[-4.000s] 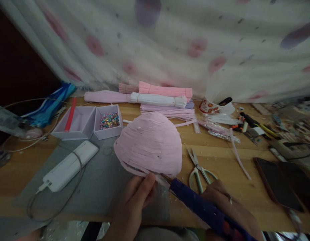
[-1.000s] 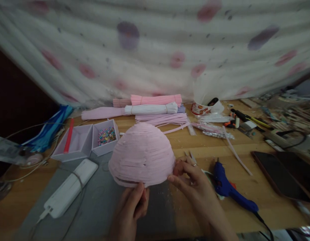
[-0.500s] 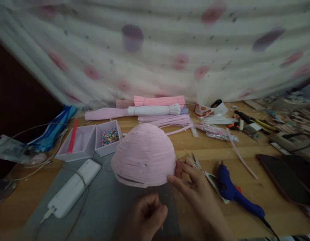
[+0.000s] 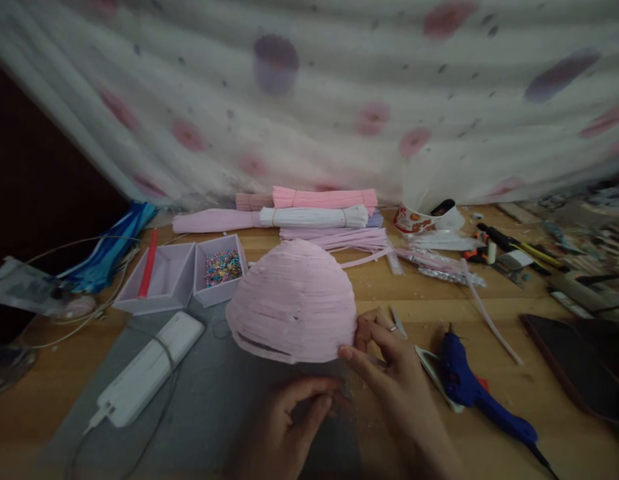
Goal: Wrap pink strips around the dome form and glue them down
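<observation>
A pale pink dome-shaped piece (image 4: 294, 300), built up from rows of fuzzy strips like pipe cleaners, is held tilted above the grey mat. A dark slit runs between rows near its lower left rim. My right hand (image 4: 384, 360) wears a ring and pinches the dome's lower right edge between thumb and fingers. Below the rim, apart from the dome, is my left hand (image 4: 299, 420); its fingers are loosely stretched, thumb under the index finger, and I see nothing in it. Scissors (image 4: 429, 370) lie partly hidden behind my right hand, beside a blue glue gun (image 4: 469, 380).
Bundles of pipe cleaners (image 4: 314, 217) lie at the back. Left stand a box of beads (image 4: 219, 293) and a box with a red stick (image 4: 157, 307). A white power bank (image 4: 149, 367) with a cable rests on the grey mat (image 4: 204, 427). Phones (image 4: 564, 360) lie right.
My left hand has loosened from a fist, its fingers extending rightward below the dome. My right hand keeps its pinch on the edge. The whole view has shifted slightly.
</observation>
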Demonstrator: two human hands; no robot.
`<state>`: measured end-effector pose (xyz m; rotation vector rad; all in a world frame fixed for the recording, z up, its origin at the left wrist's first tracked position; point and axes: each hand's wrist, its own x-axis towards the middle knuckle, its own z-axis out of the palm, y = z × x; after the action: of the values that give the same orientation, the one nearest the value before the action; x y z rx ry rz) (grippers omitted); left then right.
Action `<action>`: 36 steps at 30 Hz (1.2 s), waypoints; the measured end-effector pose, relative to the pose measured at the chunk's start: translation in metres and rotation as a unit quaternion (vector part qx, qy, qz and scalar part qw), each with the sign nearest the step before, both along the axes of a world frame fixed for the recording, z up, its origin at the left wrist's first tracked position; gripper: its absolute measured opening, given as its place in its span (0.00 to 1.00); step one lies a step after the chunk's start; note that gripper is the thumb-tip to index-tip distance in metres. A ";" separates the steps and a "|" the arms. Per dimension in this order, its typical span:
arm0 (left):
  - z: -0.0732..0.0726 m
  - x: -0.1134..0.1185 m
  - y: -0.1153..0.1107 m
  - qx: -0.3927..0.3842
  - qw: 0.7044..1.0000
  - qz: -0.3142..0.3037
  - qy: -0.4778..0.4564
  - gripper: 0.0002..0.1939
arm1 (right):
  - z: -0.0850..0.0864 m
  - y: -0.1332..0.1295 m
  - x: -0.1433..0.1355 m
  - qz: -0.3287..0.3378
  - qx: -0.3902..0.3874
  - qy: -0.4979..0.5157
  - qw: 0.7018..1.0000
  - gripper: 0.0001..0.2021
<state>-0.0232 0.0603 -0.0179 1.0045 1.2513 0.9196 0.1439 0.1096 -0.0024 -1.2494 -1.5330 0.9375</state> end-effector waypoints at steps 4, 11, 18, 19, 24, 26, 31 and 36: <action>0.004 0.000 0.002 -0.030 0.990 0.096 -0.098 0.14 | 0.000 0.001 0.000 0.003 0.000 -0.002 1.000 0.15; 0.008 -0.007 0.004 -0.041 0.980 0.185 -0.065 0.15 | 0.001 0.001 -0.001 0.004 -0.006 0.006 1.000 0.15; 0.019 -0.009 0.007 0.079 0.947 0.311 0.013 0.08 | 0.003 0.002 -0.001 -0.008 -0.019 0.012 1.000 0.16; 0.023 -0.007 0.008 0.089 0.945 0.313 0.026 0.07 | 0.004 0.003 -0.001 -0.008 -0.021 0.012 1.000 0.17; 0.034 -0.001 0.012 0.118 0.954 0.269 0.058 0.06 | 0.003 0.004 -0.001 -0.012 -0.021 0.011 1.000 0.17; 0.032 0.000 0.012 0.122 0.957 0.257 0.058 0.09 | 0.002 0.004 -0.001 -0.016 -0.019 0.014 1.000 0.16; 0.020 -0.006 0.006 0.117 0.965 0.233 -0.025 0.18 | -0.001 0.007 0.000 -0.027 -0.004 0.005 1.000 0.16; 0.010 -0.027 0.002 0.151 0.952 0.256 -0.080 0.26 | 0.001 0.010 -0.002 -0.028 -0.008 0.010 1.000 0.17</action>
<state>-0.0501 0.0623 -0.0075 0.8245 1.2785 1.6025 0.1424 0.1198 -0.0011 -1.2849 -1.4700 0.9255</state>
